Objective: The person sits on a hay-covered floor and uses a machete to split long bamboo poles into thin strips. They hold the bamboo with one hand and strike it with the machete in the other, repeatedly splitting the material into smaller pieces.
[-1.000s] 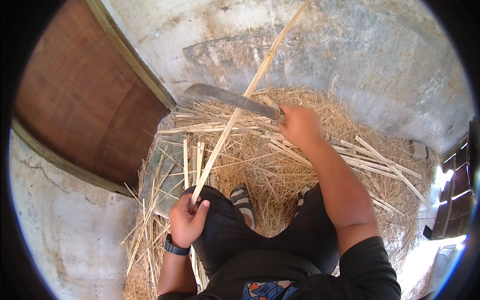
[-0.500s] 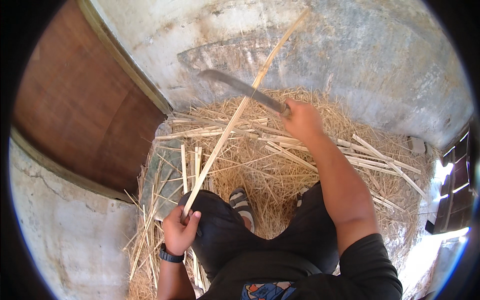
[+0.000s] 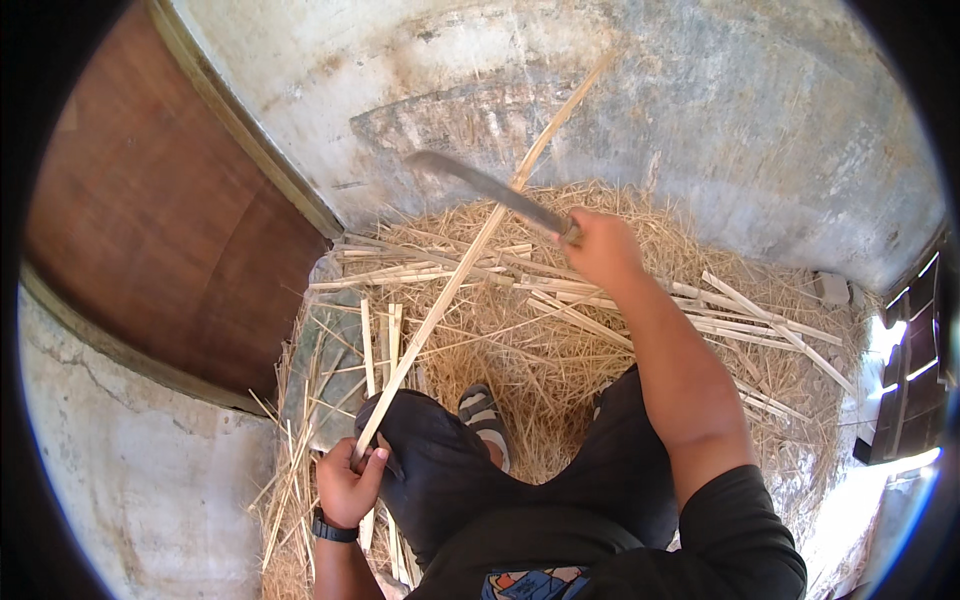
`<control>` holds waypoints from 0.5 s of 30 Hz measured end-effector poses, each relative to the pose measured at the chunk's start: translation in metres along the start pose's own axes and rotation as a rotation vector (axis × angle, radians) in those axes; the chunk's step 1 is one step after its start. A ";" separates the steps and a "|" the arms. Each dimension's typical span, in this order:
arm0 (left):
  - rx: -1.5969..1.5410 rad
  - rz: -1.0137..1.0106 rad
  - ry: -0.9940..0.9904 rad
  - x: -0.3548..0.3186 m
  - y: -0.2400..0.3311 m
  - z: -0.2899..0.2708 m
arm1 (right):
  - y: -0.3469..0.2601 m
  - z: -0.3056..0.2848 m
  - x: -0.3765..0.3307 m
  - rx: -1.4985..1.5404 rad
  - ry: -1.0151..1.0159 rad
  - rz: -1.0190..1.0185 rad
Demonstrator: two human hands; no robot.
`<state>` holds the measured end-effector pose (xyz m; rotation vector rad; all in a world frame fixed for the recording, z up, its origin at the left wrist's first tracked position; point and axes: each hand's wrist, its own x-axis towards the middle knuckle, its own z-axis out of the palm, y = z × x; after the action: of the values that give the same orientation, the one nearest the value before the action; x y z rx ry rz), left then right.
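Note:
A long pale bamboo strip (image 3: 440, 305) slants up and away from beside my left knee toward the far wall. My left hand (image 3: 350, 482) is closed on its near end, thumb on top. Farther out, my right hand (image 3: 604, 247) grips the handle of a machete (image 3: 492, 187). The long dark blade points up and left and crosses the strip at its upper half. Whether the edge touches the strip or bites into it I cannot tell.
Split bamboo strips (image 3: 740, 325) lie across the shavings (image 3: 530, 385) on the floor, with more at the left. A grey stone slab (image 3: 338, 345) lies by the brown door panel (image 3: 170, 220). The stained wall (image 3: 720, 130) curves behind. One sandalled foot (image 3: 483, 415) shows between my knees.
My left hand and the near end of the strip have shifted slightly down and left. The machete has moved a little down and right along the strip.

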<state>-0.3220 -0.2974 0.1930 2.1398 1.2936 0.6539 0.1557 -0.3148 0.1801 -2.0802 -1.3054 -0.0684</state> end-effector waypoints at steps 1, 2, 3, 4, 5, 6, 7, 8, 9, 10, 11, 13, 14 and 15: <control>0.031 0.017 0.002 0.000 0.006 0.001 | -0.004 0.005 -0.004 0.011 -0.028 -0.056; 0.041 0.019 -0.002 0.000 0.008 0.003 | -0.009 0.009 -0.010 0.024 -0.062 -0.109; 0.039 0.018 -0.002 0.001 0.007 0.004 | -0.016 0.014 -0.015 0.003 -0.081 -0.188; 0.039 0.015 -0.002 0.002 0.004 0.006 | -0.026 0.018 -0.021 -0.016 -0.102 -0.267; 0.040 0.014 0.004 0.003 0.001 0.006 | -0.035 0.018 -0.023 -0.034 -0.118 -0.350; 0.027 0.012 0.008 0.004 -0.002 0.005 | -0.042 0.015 -0.024 -0.105 -0.055 -0.474; 0.013 0.012 0.009 0.003 -0.005 0.004 | -0.039 0.011 -0.022 -0.107 -0.091 -0.417; 0.000 0.012 0.010 0.001 -0.008 0.003 | -0.033 0.007 -0.017 -0.108 -0.127 -0.360; 0.019 0.008 0.008 0.000 -0.011 0.000 | -0.025 0.003 -0.012 -0.109 -0.163 -0.304; 0.040 0.006 0.005 -0.001 -0.013 -0.005 | -0.014 0.001 -0.007 -0.057 -0.148 -0.170; 0.058 0.007 0.006 -0.002 -0.014 -0.008 | -0.001 -0.002 0.000 -0.008 -0.129 -0.038; 0.076 0.012 0.008 -0.006 -0.014 -0.012 | 0.005 -0.004 0.004 0.046 -0.129 0.105; 0.076 0.006 0.004 -0.008 -0.014 -0.013 | 0.002 -0.007 0.003 0.050 -0.149 0.118; 0.075 0.000 0.000 -0.009 -0.012 -0.013 | 0.000 -0.009 0.002 0.055 -0.168 0.130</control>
<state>-0.3417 -0.2980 0.1932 2.1997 1.3382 0.6141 0.1595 -0.3187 0.1878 -2.1561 -1.2502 0.2014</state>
